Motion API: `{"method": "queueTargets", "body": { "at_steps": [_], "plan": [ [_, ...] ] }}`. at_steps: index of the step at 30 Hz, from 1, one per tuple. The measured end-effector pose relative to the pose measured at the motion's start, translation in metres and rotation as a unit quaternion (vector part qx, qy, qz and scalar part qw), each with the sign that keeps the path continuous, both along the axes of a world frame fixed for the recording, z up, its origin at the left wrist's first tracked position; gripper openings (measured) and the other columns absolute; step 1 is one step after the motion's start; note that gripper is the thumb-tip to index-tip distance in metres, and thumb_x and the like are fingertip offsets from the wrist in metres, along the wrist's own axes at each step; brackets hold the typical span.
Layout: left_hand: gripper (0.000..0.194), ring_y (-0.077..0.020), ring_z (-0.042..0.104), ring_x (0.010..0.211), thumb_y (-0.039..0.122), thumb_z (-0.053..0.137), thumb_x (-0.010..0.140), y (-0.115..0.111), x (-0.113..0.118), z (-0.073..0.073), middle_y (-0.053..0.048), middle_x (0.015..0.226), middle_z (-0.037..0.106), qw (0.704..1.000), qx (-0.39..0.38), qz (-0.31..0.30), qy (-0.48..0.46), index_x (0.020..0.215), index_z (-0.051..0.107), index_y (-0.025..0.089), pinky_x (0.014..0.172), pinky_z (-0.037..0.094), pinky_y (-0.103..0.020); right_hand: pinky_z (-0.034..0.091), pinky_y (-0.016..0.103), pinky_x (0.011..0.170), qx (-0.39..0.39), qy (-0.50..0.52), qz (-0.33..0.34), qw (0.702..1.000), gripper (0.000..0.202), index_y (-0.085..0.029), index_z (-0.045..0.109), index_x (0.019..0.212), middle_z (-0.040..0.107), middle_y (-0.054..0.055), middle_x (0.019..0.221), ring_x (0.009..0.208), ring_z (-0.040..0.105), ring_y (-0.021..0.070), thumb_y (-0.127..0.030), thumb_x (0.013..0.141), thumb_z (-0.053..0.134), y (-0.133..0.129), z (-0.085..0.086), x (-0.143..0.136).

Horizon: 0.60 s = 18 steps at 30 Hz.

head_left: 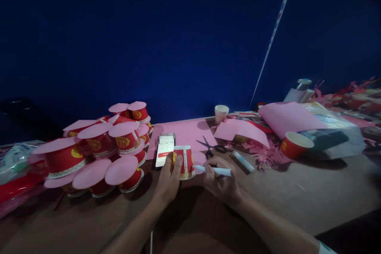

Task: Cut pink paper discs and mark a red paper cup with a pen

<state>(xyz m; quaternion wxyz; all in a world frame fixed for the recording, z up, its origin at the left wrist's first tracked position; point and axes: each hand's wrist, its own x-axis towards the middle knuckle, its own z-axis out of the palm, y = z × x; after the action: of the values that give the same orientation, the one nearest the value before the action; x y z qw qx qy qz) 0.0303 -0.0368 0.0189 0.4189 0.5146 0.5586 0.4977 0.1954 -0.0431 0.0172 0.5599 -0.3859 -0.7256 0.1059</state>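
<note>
My left hand point(170, 176) is closed round a red and white paper cup point(185, 162) with gold print, held just above the table. Between the fingers of my right hand point(222, 178) is a white pen-like stick point(219, 171), its tip pointing left, close to the cup's right side. Behind the cup lies a lit phone point(164, 152) on a pink sheet point(184, 129). Black-handled scissors point(212, 149) lie partly open beyond my right hand, with a clear glue-stick-like tube point(243, 161) to their right.
Stacked red cups with pink paper discs point(97, 137) fill the left side. Toward the back stands a white cup point(221, 114). On the right are a red cup point(297, 145), curved pink paper point(290, 123) and pink shreds point(263, 152). A blue partition point(178, 47) rises behind.
</note>
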Motion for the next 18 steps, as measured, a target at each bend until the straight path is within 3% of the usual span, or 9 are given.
{"method": "queueTargets", "body": {
  "at_steps": [5,12,18],
  "plan": [
    [0.047,-0.0216,0.060,0.088,0.051,0.043,0.081,0.0029,-0.0001,-0.0035,-0.009,0.102,0.063,0.999,0.008,-0.002,-0.034,0.111,0.050,0.016,0.082,0.044,-0.036,0.040,0.025,0.052,0.042,-0.016,0.019,0.999,0.015,-0.019,0.050,0.068,0.053,-0.001,0.058,0.050,0.050,0.0118,-0.014,0.081,0.044,-0.0017,0.0015,-0.0015],
    [0.047,-0.0226,0.059,0.097,0.053,0.044,0.081,0.0033,-0.0014,-0.0058,-0.010,0.108,0.062,0.999,-0.011,-0.003,-0.041,0.111,0.051,0.017,0.083,0.044,-0.035,0.041,0.026,0.054,-0.004,0.003,0.001,1.000,0.016,-0.018,0.053,0.069,0.056,0.001,0.061,0.055,0.053,0.0131,-0.017,0.082,0.044,-0.0001,-0.0037,0.0005],
    [0.051,-0.0250,0.058,0.099,0.054,0.046,0.079,0.0046,-0.0017,-0.0068,-0.013,0.110,0.062,0.999,-0.002,0.012,-0.053,0.112,0.051,0.015,0.082,0.044,-0.036,0.040,0.025,0.051,0.027,-0.016,0.020,0.999,0.015,-0.019,0.051,0.068,0.054,-0.001,0.057,0.051,0.050,0.0121,-0.015,0.081,0.045,-0.0025,0.0026,-0.0008]
  ]
}}
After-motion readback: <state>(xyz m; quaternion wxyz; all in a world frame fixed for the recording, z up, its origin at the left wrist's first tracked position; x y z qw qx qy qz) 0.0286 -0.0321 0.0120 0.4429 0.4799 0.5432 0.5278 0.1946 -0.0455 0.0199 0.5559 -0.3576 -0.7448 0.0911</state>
